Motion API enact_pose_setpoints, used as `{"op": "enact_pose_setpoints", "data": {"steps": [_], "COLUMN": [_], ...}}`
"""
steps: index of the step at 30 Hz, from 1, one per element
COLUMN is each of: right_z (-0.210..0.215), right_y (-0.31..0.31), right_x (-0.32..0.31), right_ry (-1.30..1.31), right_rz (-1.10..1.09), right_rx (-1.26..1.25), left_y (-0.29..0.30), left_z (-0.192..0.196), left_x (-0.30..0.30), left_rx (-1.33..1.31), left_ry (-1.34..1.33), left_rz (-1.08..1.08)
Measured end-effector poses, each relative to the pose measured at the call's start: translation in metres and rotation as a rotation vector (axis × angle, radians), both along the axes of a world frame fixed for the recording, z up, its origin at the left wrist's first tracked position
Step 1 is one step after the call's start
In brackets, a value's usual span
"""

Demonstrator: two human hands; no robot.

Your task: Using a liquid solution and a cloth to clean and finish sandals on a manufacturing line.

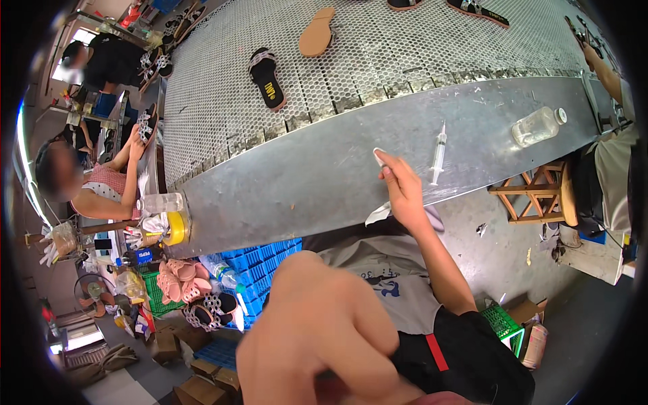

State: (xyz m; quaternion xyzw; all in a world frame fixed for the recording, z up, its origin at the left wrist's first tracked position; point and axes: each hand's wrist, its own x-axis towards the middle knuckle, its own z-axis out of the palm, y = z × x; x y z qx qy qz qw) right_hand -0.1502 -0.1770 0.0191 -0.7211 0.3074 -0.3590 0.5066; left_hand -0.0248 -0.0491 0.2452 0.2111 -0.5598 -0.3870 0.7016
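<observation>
Because the left hand (pixel 317 324) stands close to the lens, it appears large and blurred, covering part of the person's clothing. Its fingers look bent inward; the fingertips are hidden, and whether they pinch anything cannot be told. The right hand (pixel 403 192) is above the grey metal ledge (pixel 304 175), fingers drawn together on a white cloth (pixel 379 156), of which only a small end shows at the fingertips. A second white piece (pixel 376 214) shows below that hand near the ledge's edge; whether the two are joined cannot be determined.

To the right lie a syringe (pixel 439 155) and, farther along, a clear bottle (pixel 540 128) on its side; their contents cannot be made out. On the mesh surface (pixel 378 67) beyond, a black sandal (pixel 265 77) lies near a tan sole (pixel 317 34), turned underside up. Two more sandals (pixel 479 11) are cut by the upper border. At the right rim, a co-worker's forearm (pixel 605 75) is visible, the body largely cropped.
</observation>
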Motion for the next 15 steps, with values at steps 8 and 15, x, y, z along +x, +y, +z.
{"op": "enact_pose_setpoints", "data": {"steps": [8, 15], "right_z": [0.004, 0.001], "right_y": [0.003, 0.021], "right_x": [0.008, 0.005], "right_ry": [-0.043, -0.030], "right_rz": [0.066, 0.075], "right_rx": [-0.093, -0.086], "left_y": [-0.202, -0.203], "left_z": [-0.145, -0.225], "left_x": [0.174, 0.272], "left_rx": [0.388, 0.574], "left_ry": [-1.502, -1.578], "left_rz": [1.100, 0.951]}}
